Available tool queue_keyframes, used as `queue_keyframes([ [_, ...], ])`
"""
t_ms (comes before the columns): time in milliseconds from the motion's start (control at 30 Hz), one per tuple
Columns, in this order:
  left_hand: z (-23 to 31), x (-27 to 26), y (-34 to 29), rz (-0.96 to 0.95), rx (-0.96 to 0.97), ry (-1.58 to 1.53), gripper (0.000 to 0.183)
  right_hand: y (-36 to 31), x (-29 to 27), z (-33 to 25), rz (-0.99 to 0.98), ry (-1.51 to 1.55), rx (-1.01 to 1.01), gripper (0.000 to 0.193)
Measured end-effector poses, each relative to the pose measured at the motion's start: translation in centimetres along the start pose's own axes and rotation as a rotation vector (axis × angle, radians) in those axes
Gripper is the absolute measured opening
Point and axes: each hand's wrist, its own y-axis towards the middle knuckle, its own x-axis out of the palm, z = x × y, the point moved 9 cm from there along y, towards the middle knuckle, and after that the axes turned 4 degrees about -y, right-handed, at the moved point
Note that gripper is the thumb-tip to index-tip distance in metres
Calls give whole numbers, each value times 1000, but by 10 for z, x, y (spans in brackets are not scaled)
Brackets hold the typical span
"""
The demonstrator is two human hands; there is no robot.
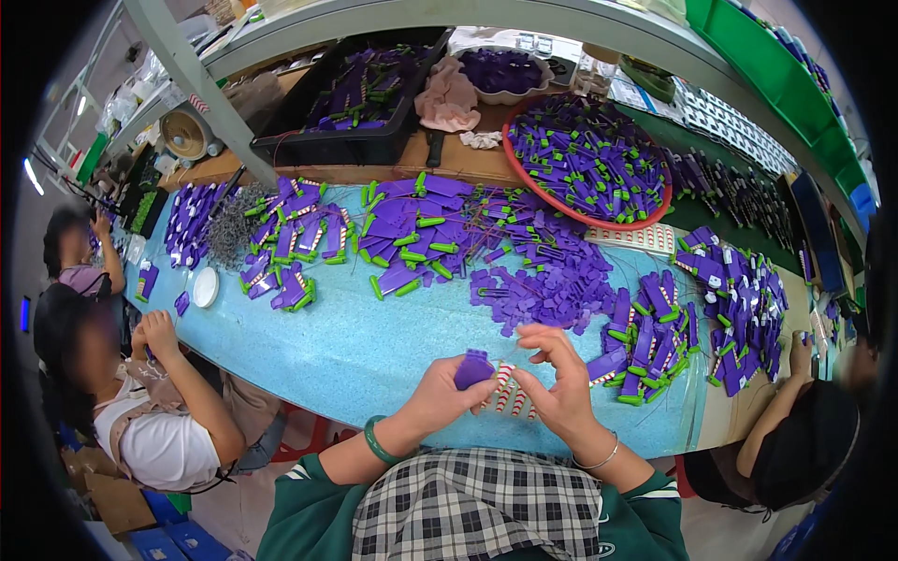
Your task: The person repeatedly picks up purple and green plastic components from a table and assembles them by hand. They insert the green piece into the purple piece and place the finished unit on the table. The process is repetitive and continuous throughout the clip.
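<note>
My left hand [442, 389] is closed around a flat purple plastic piece [475, 369], its thumb lying across the lower part. My right hand [561, 393] is beside it, thumb against a small red-and-white striped strip [505, 373] and upper fingers raised and bent. The strip stands between my two thumbs; whether it touches the purple piece I cannot tell. Beneath my hands lie more striped strips [517, 404] in a row, partly hidden by my fingers. Purple pieces with green ends [645, 351] are heaped right of my right hand.
Loose purple parts [552, 285] and green-ended pieces [412, 234] cover the far side of the blue tabletop [327, 351]. A red basket [645, 222] of parts and a black tray [327, 148] stand behind. People sit at left [168, 449] and right [804, 439]. A shelf [449, 28] hangs overhead.
</note>
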Motion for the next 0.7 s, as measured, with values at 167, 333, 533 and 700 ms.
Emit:
queue_keyframes([
  [167, -4, 8, 5, -73, -3, -127, 16, -14, 14, 22, -152, 65, 62, 16],
  [333, -1, 8, 3, -14, -41, -363, 36, -21, 22, 43, -44, 322, 185, 12],
  [533, -10, 17, 1, -167, -88, -587, 40, -25, 35, 59, -90, 319, 267, 11],
  [700, -5, 22, -1, -193, -94, -596, 42, -26, 36, 62, -79, 366, 304, 12],
])
